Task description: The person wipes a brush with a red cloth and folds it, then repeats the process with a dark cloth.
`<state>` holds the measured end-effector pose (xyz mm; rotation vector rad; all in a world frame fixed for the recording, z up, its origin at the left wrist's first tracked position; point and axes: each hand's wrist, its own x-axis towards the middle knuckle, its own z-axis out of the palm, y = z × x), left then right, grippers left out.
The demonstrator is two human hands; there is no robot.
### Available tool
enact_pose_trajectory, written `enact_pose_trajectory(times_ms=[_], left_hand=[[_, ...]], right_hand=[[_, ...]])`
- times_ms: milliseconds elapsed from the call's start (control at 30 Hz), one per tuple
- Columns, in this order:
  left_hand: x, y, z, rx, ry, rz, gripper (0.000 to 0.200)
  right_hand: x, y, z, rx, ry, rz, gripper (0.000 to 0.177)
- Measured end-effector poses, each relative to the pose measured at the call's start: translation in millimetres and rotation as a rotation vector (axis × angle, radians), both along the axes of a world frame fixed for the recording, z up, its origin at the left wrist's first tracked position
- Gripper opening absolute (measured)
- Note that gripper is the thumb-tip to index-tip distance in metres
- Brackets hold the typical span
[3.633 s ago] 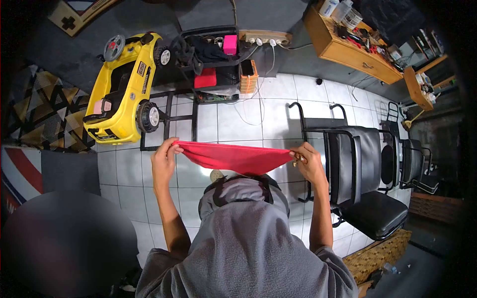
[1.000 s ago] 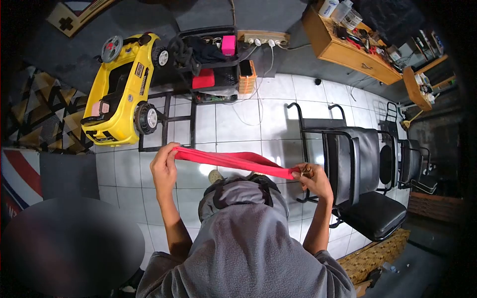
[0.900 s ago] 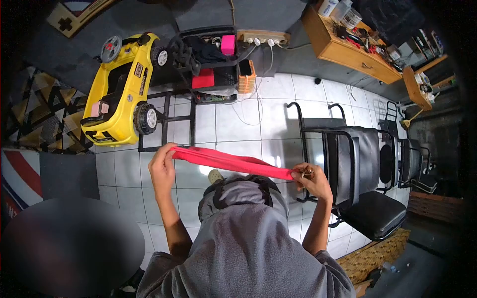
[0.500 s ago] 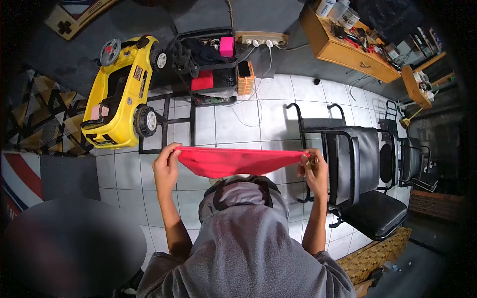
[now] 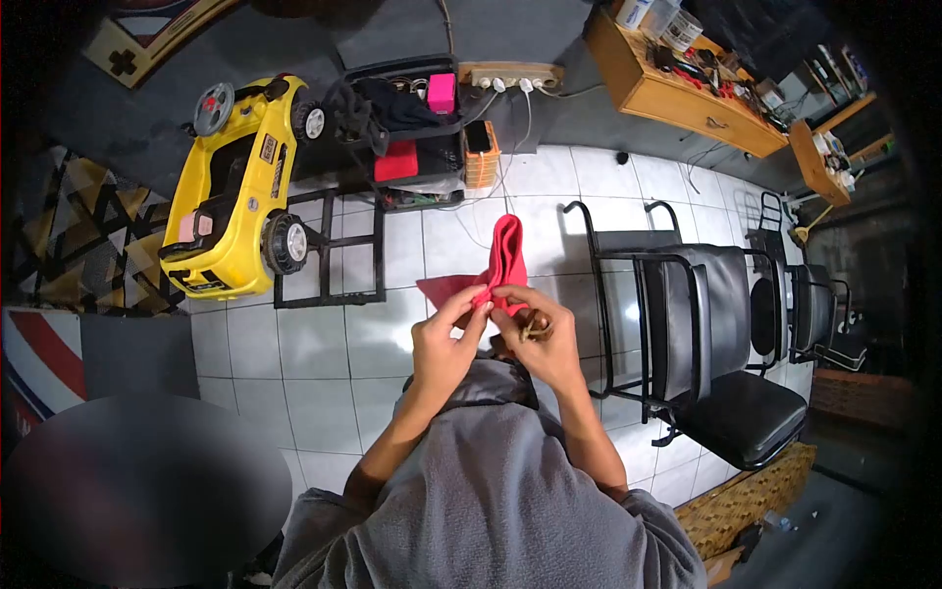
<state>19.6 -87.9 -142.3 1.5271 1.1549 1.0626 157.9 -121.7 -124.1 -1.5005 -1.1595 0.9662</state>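
Observation:
A red cloth [image 5: 506, 250] is bunched in front of my body, with a folded loop standing up and a loose corner spreading to the left. My left hand [image 5: 451, 334] pinches its gathered lower edge between thumb and fingers. Close beside it, my right hand [image 5: 540, 339] also grips the cloth, the fingertips of both hands nearly touching. Something brownish and shiny, perhaps a ring, shows at my right fingers; I cannot make out its kind.
A yellow toy car [image 5: 235, 191] stands on a black metal frame [image 5: 329, 296] at the left. Ahead is a black shelf rack [image 5: 417, 196]. Black chairs [image 5: 721, 314] stand at the right, and a wooden drawer unit [image 5: 687, 108] holds tools. White tiles [image 5: 378, 334] cover the floor.
My hands have come together from wide apart. The red cloth, stretched flat between them before, is now folded and bunched at the middle.

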Motion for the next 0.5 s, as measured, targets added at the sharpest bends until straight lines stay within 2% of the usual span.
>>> enact_pose_trajectory(times_ms=[33, 133, 167, 267, 367, 500], left_hand=[[1, 0, 0, 0.017, -0.015, 0.015, 0.023], [-6, 5, 8, 0.054, -0.016, -0.029, 0.024], [-8, 4, 13, -0.020, -0.004, -0.071, 0.026], [-9, 6, 12, 0.091, 0.042, -0.111, 0.029], [-11, 8, 27, 0.138, 0.082, -0.231, 0.036], [-14, 12, 27, 0.214, 0.167, -0.276, 0.040]], right_hand=[[-1, 0, 3, 0.057, 0.012, 0.009, 0.024], [5, -4, 15, -0.128, 0.147, 0.065, 0.025], [5, -4, 15, -0.136, 0.112, 0.048, 0.026], [5, -3, 6, 0.152, -0.098, 0.078, 0.023], [7, -5, 0, 0.174, -0.133, 0.044, 0.020], [8, -9, 11, -0.076, 0.141, 0.071, 0.025]])
